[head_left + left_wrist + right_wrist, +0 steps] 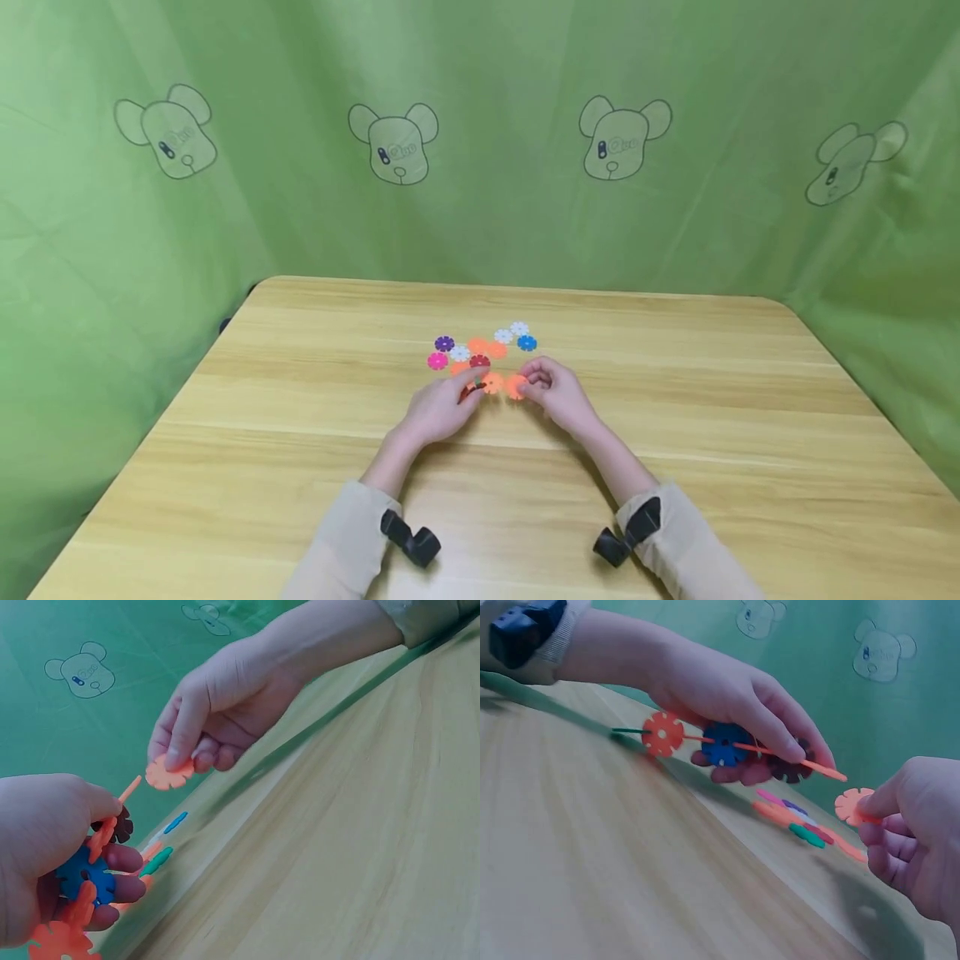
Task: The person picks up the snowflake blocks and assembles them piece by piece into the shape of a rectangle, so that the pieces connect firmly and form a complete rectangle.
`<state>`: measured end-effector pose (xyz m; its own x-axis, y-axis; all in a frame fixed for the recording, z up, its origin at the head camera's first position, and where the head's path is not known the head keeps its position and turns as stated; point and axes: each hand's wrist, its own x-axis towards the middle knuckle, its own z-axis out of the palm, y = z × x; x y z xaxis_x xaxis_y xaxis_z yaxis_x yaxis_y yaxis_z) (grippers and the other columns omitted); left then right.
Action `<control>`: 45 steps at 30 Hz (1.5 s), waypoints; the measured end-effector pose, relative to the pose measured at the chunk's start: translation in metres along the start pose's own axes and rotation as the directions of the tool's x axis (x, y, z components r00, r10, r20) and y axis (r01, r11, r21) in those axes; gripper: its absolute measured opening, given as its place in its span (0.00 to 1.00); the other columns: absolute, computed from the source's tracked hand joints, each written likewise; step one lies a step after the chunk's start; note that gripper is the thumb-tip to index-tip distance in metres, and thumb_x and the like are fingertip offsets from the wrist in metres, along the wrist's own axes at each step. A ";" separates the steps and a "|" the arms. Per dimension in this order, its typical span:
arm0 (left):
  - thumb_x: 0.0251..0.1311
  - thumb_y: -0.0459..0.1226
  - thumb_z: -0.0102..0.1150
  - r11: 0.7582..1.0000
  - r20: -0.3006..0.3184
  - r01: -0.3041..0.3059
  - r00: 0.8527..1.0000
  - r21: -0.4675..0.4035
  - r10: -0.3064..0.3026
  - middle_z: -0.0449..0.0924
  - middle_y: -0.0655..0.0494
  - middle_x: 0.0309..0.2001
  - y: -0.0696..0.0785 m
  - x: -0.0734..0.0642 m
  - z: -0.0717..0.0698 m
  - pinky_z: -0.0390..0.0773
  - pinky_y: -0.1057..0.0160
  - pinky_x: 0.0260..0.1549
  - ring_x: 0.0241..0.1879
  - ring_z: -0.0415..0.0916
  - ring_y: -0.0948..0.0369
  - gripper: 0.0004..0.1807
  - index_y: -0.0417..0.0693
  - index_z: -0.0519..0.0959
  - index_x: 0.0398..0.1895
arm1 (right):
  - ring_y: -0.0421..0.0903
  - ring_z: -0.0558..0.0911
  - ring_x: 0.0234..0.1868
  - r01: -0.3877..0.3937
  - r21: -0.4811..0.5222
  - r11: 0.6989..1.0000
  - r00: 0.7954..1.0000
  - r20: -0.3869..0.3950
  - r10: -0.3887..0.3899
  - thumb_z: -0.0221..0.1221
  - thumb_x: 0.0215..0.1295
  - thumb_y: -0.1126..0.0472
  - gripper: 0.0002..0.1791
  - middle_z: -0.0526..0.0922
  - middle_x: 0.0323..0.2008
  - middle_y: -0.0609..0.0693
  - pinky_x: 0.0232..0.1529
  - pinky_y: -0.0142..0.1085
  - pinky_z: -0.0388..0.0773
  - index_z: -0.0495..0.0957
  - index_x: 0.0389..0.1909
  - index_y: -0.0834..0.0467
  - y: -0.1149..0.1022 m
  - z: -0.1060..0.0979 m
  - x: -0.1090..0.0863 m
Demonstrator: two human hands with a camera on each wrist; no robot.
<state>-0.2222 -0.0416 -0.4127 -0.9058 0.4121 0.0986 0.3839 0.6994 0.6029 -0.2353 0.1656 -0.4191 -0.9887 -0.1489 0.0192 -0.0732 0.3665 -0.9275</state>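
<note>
My left hand (442,408) holds a chain of notched plastic snowflake discs slotted together, just above the table. In the right wrist view the chain runs from a green disc (628,731) through an orange disc (662,735) and a blue disc (724,746) to a dark disc (789,771), ending in an edge-on orange disc (825,770). Between thumb and fingers, my right hand (558,396) pinches a single orange snowflake disc (169,778). A small gap separates that disc from the chain's orange end.
Loose snowflake discs lie just beyond the hands: a purple disc (444,343), a pink disc (437,361), a red disc (480,362), a blue disc (527,342), and several white and orange ones. A green curtain (510,233) hangs behind the wooden table (300,350).
</note>
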 end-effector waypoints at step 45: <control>0.63 0.39 0.53 0.982 -0.033 0.034 0.999 -0.188 -0.040 0.69 0.57 0.19 0.015 -0.001 0.001 0.65 0.68 0.13 0.12 0.62 0.65 0.29 0.44 0.61 0.67 | 0.51 0.81 0.29 0.390 -0.141 0.910 0.884 -0.219 -0.412 0.62 0.53 0.75 0.06 0.81 0.30 0.57 0.31 0.32 0.79 0.79 0.32 0.67 -0.008 0.017 -0.021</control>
<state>-0.2157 -0.0307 -0.4045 -0.9260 0.3639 0.1004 0.3127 0.5907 0.7438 -0.2121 0.1498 -0.4181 -0.8729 -0.0820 0.4810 -0.4702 0.4047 -0.7843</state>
